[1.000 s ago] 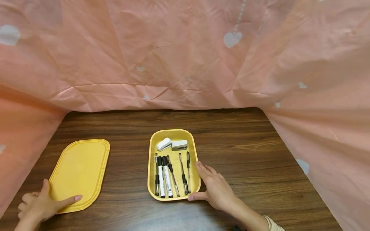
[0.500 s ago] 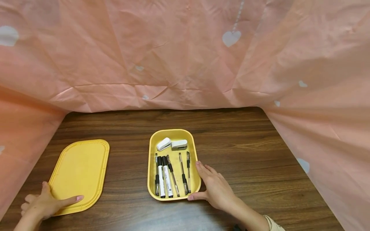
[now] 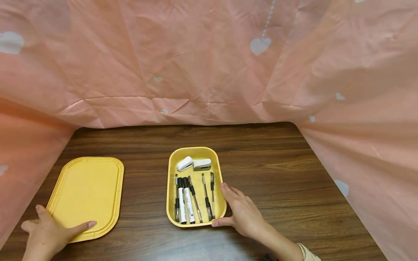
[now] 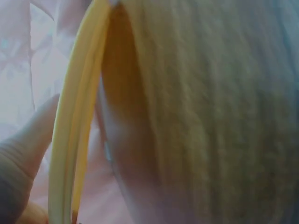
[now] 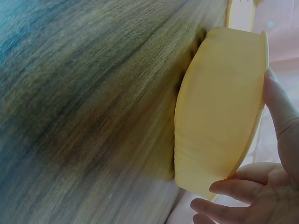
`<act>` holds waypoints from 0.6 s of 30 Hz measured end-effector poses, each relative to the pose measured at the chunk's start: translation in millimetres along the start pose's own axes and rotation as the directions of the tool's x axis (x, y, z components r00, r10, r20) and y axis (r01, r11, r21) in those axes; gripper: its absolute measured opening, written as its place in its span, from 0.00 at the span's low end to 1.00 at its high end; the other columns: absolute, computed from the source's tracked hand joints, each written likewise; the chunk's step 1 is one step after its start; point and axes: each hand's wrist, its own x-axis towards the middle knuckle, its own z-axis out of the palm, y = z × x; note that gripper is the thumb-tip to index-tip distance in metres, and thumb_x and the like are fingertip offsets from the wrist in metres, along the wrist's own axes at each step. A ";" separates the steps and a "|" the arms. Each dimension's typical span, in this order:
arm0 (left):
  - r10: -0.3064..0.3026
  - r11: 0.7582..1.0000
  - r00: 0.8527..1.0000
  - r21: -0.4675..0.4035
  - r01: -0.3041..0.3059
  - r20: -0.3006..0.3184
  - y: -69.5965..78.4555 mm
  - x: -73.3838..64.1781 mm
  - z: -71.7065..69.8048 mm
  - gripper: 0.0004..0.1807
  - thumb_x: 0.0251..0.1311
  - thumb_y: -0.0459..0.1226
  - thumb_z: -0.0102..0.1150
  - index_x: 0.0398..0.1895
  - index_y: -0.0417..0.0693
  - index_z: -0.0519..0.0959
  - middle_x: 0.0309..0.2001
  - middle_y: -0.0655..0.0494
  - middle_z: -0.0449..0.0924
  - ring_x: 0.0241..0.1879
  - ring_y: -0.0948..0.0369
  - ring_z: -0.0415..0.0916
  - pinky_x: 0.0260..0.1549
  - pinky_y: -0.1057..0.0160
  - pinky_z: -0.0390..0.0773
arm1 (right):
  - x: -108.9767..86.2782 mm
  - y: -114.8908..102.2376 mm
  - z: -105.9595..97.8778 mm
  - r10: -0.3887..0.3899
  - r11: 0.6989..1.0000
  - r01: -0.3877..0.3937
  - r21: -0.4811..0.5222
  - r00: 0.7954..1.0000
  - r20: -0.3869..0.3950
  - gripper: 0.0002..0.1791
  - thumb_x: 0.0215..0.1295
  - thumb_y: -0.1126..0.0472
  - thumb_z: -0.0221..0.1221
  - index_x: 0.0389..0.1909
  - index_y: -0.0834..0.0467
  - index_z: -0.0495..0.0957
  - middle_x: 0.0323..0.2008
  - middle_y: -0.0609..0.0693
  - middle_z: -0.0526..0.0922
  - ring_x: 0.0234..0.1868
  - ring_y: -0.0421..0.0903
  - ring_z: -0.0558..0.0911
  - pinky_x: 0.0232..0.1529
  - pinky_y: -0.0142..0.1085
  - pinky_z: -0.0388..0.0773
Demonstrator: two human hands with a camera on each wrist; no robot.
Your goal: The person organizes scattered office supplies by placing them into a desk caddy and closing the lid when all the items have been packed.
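A yellow lid (image 3: 88, 195) is at the left of the table in the head view. My left hand (image 3: 49, 232) holds its near left corner, thumb across the top. In the left wrist view the lid (image 4: 70, 140) stands edge-on, with a gap between it and the table. A yellow box (image 3: 169, 195) sits mid-table. Inside are two white staplers (image 3: 202, 164), two white markers (image 3: 188, 203) with black caps, and several pens (image 3: 206, 197). My right hand (image 3: 245, 212) touches the box's near right corner, thumb at the near rim, fingers along the right side.
A dark wood table (image 3: 271, 170) extends around the box and lid. Pink cloth (image 3: 209, 65) with pale hearts hangs behind it and along both sides. A beige sleeve (image 3: 308, 252) shows on the right arm.
The lid's left side has shifted outward and the lid looks slightly tilted. My left hand has shifted a little with it. The right hand and box stay put.
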 end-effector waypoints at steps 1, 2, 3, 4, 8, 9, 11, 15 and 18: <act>-0.006 1.000 1.000 -0.003 0.005 -0.017 2.5 -2.6 -0.9 0.88 0.32 0.67 0.73 0.65 0.20 0.17 0.54 0.02 0.38 0.52 0.21 0.48 0.36 0.31 0.75 | 0.1 0.0 -0.1 -0.001 1.000 0.001 0.000 1.000 0.000 0.60 0.38 0.35 0.70 0.71 0.62 0.62 0.70 0.60 0.65 0.67 0.63 0.68 0.57 0.67 0.68; -0.009 1.000 0.999 -0.010 0.009 -0.032 4.9 -4.9 -2.3 0.87 0.32 0.67 0.73 0.66 0.20 0.18 0.54 0.03 0.40 0.52 0.21 0.50 0.38 0.31 0.74 | 0.1 -0.1 -0.2 -0.002 1.000 0.002 -0.001 1.000 0.000 0.60 0.38 0.35 0.70 0.71 0.62 0.62 0.70 0.60 0.65 0.67 0.63 0.68 0.57 0.66 0.69; -0.015 1.000 0.999 -0.020 0.014 -0.045 7.5 -7.0 -3.8 0.87 0.33 0.66 0.73 0.67 0.21 0.20 0.54 0.04 0.43 0.52 0.21 0.52 0.41 0.31 0.73 | 0.1 -0.1 -0.3 -0.002 1.000 0.002 -0.003 1.000 0.001 0.60 0.38 0.35 0.70 0.71 0.62 0.62 0.70 0.60 0.65 0.67 0.63 0.68 0.57 0.67 0.69; -0.018 1.000 0.998 -0.027 0.016 -0.059 10.4 -8.9 -5.5 0.85 0.33 0.66 0.73 0.68 0.21 0.22 0.56 0.06 0.44 0.53 0.22 0.53 0.45 0.30 0.71 | 0.1 0.0 -0.1 -0.001 1.000 0.001 -0.002 1.000 0.001 0.60 0.38 0.35 0.70 0.71 0.62 0.61 0.70 0.60 0.65 0.67 0.63 0.68 0.57 0.66 0.69; -0.006 0.998 0.996 -0.058 0.001 -0.084 20.4 -14.3 -11.7 0.80 0.38 0.65 0.72 0.70 0.22 0.28 0.62 0.11 0.47 0.59 0.24 0.52 0.56 0.29 0.61 | -0.1 0.3 0.4 0.004 1.000 -0.004 -0.003 1.000 -0.002 0.60 0.38 0.35 0.70 0.71 0.62 0.61 0.71 0.59 0.65 0.67 0.63 0.68 0.57 0.67 0.69; -0.005 0.998 0.996 -0.058 0.000 -0.085 22.3 -15.2 -12.6 0.79 0.39 0.65 0.71 0.71 0.22 0.28 0.64 0.12 0.46 0.60 0.24 0.51 0.58 0.29 0.59 | -0.1 0.3 0.5 0.005 1.000 -0.005 -0.002 1.000 -0.002 0.60 0.38 0.35 0.70 0.71 0.62 0.61 0.71 0.59 0.65 0.67 0.63 0.68 0.57 0.67 0.68; 0.011 0.998 0.995 -0.058 -0.016 -0.096 24.7 -16.7 -13.8 0.79 0.41 0.65 0.70 0.71 0.23 0.27 0.65 0.13 0.46 0.61 0.24 0.50 0.60 0.29 0.57 | 0.0 0.3 0.7 0.004 1.000 -0.004 -0.003 1.000 -0.005 0.60 0.38 0.35 0.70 0.71 0.62 0.61 0.71 0.59 0.65 0.67 0.63 0.68 0.56 0.68 0.68; 0.070 0.994 0.982 -0.068 -0.083 -0.174 26.5 -19.3 -13.3 0.75 0.44 0.62 0.70 0.72 0.24 0.30 0.64 0.13 0.50 0.60 0.25 0.53 0.58 0.28 0.57 | 0.1 0.2 1.2 -0.003 1.000 0.003 -0.004 1.000 -0.008 0.60 0.38 0.36 0.71 0.71 0.62 0.61 0.70 0.60 0.65 0.67 0.64 0.68 0.57 0.67 0.68; 0.121 0.986 0.959 -0.079 -0.146 -0.255 29.5 -21.3 -11.8 0.69 0.48 0.59 0.69 0.73 0.25 0.35 0.63 0.15 0.53 0.58 0.25 0.56 0.58 0.29 0.57 | 0.0 0.3 1.5 -0.001 1.000 0.001 -0.003 1.000 -0.011 0.60 0.38 0.36 0.71 0.71 0.62 0.61 0.70 0.60 0.65 0.67 0.64 0.68 0.57 0.68 0.68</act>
